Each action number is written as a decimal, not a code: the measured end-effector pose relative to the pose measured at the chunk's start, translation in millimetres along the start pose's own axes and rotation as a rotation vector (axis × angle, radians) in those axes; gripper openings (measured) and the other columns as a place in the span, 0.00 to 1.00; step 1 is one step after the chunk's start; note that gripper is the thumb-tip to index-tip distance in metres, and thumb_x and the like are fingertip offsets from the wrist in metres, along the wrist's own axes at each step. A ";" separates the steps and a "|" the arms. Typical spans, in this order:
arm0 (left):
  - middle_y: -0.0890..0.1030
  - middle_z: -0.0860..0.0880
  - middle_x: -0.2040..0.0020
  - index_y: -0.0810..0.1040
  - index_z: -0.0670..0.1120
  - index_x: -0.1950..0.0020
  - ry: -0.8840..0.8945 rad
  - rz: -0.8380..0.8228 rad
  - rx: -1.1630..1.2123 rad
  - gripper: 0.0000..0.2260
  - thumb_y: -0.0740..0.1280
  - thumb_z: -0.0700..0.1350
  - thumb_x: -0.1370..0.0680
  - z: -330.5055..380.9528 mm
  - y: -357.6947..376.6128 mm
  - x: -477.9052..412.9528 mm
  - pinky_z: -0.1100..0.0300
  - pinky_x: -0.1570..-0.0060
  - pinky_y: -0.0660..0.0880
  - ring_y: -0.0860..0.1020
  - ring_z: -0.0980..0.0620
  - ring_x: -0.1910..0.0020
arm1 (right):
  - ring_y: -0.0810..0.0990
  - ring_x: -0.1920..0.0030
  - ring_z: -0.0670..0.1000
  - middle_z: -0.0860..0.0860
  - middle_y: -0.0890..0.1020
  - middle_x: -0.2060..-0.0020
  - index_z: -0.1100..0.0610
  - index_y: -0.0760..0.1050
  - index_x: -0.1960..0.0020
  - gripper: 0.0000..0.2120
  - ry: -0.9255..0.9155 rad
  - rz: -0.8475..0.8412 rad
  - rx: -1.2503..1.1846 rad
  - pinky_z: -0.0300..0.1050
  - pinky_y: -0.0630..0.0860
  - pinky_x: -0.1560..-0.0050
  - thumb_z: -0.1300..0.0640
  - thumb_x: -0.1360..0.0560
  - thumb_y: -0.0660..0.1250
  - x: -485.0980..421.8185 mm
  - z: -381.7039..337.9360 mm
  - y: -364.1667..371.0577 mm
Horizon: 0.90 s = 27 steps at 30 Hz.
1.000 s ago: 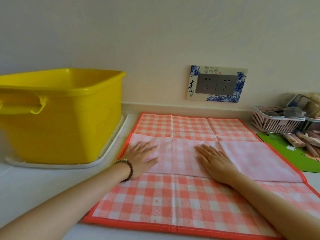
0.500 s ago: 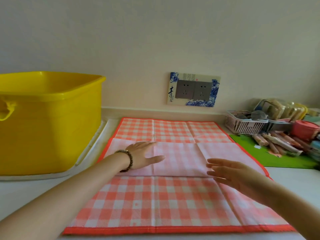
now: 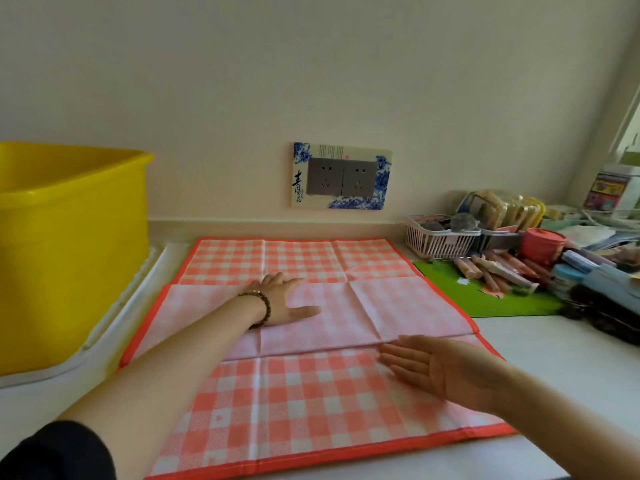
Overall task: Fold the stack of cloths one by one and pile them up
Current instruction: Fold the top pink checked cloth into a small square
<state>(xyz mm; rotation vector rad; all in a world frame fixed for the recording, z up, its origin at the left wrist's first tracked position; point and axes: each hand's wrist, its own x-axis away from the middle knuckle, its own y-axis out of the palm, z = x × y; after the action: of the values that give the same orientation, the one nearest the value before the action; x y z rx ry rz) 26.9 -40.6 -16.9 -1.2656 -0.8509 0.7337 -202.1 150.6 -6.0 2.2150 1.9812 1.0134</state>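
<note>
1. One orange-checked cloth [image 3: 301, 393] lies spread out, a pale band folded across its middle.
2. Left hand [image 3: 284, 299] rests flat on that band, fingers straight.
3. Right hand [image 3: 440, 368], at its 4 o'clock, lies open and holds nothing.
4. Yellow tub [image 3: 69, 244] stands at the cloth's 9 o'clock.

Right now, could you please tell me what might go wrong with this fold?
Only the left hand presses the folded flap; the right hand is off it, so its right end may lift or skew. The checked cloth lies beside the green mat and tubes, which a sweep could knock.
</note>
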 end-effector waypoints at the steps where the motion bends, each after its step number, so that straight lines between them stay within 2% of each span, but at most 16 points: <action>1: 0.55 0.50 0.24 0.49 0.61 0.24 -0.004 -0.003 0.005 0.41 0.49 0.78 0.34 -0.2 -1.1 0.9 0.45 0.29 0.57 0.54 0.46 0.26 | 0.81 0.46 0.59 0.65 0.79 0.42 0.70 0.69 0.38 0.14 -0.016 0.013 0.031 0.49 0.80 0.54 0.66 0.21 0.56 -3.0 -1.6 2.5; 4: 0.56 0.49 0.25 0.51 0.63 0.25 -0.004 -0.003 0.018 0.35 0.50 0.74 0.30 -2.1 -2.6 4.3 0.46 0.30 0.57 0.55 0.46 0.27 | 0.82 0.52 0.57 0.64 0.80 0.47 0.70 0.71 0.43 0.10 -0.121 0.112 0.177 0.44 0.81 0.59 0.68 0.21 0.56 -16.1 -10.4 8.8; 6: 0.57 0.49 0.26 0.54 0.64 0.26 -0.004 -0.010 0.048 0.33 0.51 0.73 0.29 -4.0 -4.1 9.5 0.47 0.30 0.59 0.57 0.46 0.27 | 0.84 0.63 0.52 0.60 0.82 0.52 0.65 0.73 0.47 0.07 -0.167 0.184 0.247 0.41 0.81 0.66 0.69 0.22 0.58 -29.8 -18.8 11.2; 8: 0.57 0.48 0.25 0.56 0.64 0.27 -0.005 -0.027 0.113 0.34 0.52 0.74 0.31 -4.9 -5.0 17.8 0.48 0.30 0.60 0.58 0.45 0.27 | 0.83 0.71 0.49 0.57 0.82 0.58 0.62 0.74 0.46 0.09 -0.181 0.236 0.266 0.38 0.80 0.70 0.70 0.24 0.60 -46.6 -27.8 10.9; 9: 0.55 0.47 0.24 0.57 0.64 0.26 -0.007 -0.037 0.145 0.35 0.53 0.74 0.31 -5.2 -4.6 23.3 0.48 0.29 0.59 0.58 0.45 0.26 | 0.82 0.72 0.49 0.56 0.82 0.59 0.62 0.74 0.45 0.11 -0.193 0.248 0.270 0.38 0.80 0.71 0.71 0.24 0.60 -57.2 -32.7 10.5; 11: 0.51 0.47 0.23 0.56 0.62 0.26 0.008 -0.045 0.185 0.35 0.54 0.73 0.31 -5.1 -2.1 35.0 0.49 0.28 0.57 0.55 0.45 0.25 | 0.81 0.68 0.50 0.56 0.80 0.58 0.64 0.73 0.41 0.13 -0.225 0.268 0.327 0.37 0.79 0.72 0.72 0.24 0.58 -74.9 -41.9 11.7; 12: 0.54 0.47 0.24 0.57 0.61 0.25 0.015 -0.040 0.190 0.37 0.54 0.73 0.32 -6.2 -0.6 39.3 0.49 0.28 0.58 0.58 0.46 0.26 | 0.80 0.65 0.50 0.57 0.80 0.55 0.64 0.72 0.39 0.14 -0.241 0.266 0.357 0.37 0.79 0.72 0.72 0.23 0.57 -84.6 -47.3 13.1; 14: 0.63 0.49 0.33 0.58 0.58 0.25 0.031 -0.027 0.196 0.42 0.50 0.76 0.35 -8.8 1.3 45.3 0.50 0.33 0.65 0.66 0.48 0.34 | 0.78 0.62 0.51 0.60 0.78 0.50 0.66 0.70 0.37 0.15 -0.283 0.261 0.391 0.37 0.79 0.72 0.71 0.23 0.57 -104.6 -58.9 16.5; 16: 0.64 0.53 0.46 0.59 0.55 0.25 0.050 -0.012 0.213 0.44 0.47 0.76 0.36 -9.4 3.3 48.5 0.54 0.38 0.69 0.68 0.51 0.45 | 0.78 0.63 0.52 0.62 0.77 0.50 0.67 0.70 0.36 0.16 -0.325 0.284 0.418 0.38 0.80 0.68 0.70 0.23 0.58 -123.2 -68.6 20.8; 17: 0.63 0.54 0.49 0.59 0.54 0.25 0.064 -0.002 0.209 0.46 0.46 0.77 0.37 -8.8 4.7 49.3 0.55 0.40 0.69 0.67 0.53 0.48 | 0.78 0.64 0.52 0.63 0.78 0.49 0.67 0.71 0.36 0.16 -0.341 0.304 0.439 0.39 0.81 0.65 0.70 0.23 0.59 -132.2 -72.4 22.6; 18: 0.63 0.54 0.49 0.60 0.53 0.25 0.081 0.010 0.198 0.49 0.44 0.79 0.39 -7.9 6.2 50.3 0.56 0.41 0.69 0.67 0.53 0.48 | 0.77 0.64 0.52 0.63 0.78 0.48 0.66 0.72 0.37 0.16 -0.351 0.315 0.471 0.40 0.80 0.61 0.70 0.24 0.60 -139.6 -75.4 24.6; 21: 0.66 0.54 0.41 0.60 0.52 0.25 0.112 0.040 0.190 0.56 0.40 0.83 0.45 -4.2 12.7 51.8 0.55 0.37 0.68 0.67 0.54 0.41 | 0.75 0.67 0.51 0.61 0.79 0.53 0.65 0.75 0.38 0.15 -0.334 0.322 0.541 0.42 0.80 0.62 0.70 0.24 0.61 -160.5 -80.4 30.2; 23: 0.66 0.55 0.39 0.60 0.52 0.25 0.114 0.058 0.219 0.55 0.41 0.82 0.43 -3.5 14.6 52.6 0.55 0.36 0.67 0.66 0.55 0.39 | 0.76 0.70 0.53 0.58 0.79 0.60 0.63 0.76 0.39 0.14 -0.291 0.339 0.564 0.46 0.79 0.66 0.67 0.25 0.64 -169.7 -80.8 35.3; 25: 0.65 0.56 0.40 0.59 0.51 0.25 0.097 0.073 0.234 0.51 0.44 0.80 0.40 -0.9 15.2 53.5 0.56 0.36 0.66 0.66 0.56 0.39 | 0.79 0.71 0.54 0.56 0.78 0.64 0.62 0.76 0.40 0.13 -0.275 0.355 0.560 0.44 0.78 0.75 0.66 0.25 0.65 -175.3 -81.3 38.1; 27: 0.63 0.57 0.44 0.59 0.52 0.25 0.087 0.080 0.220 0.45 0.49 0.77 0.35 1.7 16.2 54.3 0.57 0.37 0.66 0.66 0.56 0.42 | 0.80 0.65 0.57 0.58 0.79 0.62 0.61 0.76 0.44 0.10 -0.262 0.366 0.515 0.52 0.79 0.66 0.66 0.25 0.65 -177.6 -81.2 39.4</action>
<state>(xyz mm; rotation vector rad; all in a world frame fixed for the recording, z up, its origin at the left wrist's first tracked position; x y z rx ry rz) 52.7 9.2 -25.4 -1.1310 -0.6331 0.8070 -203.3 -48.6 -6.3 2.8624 1.9184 0.1888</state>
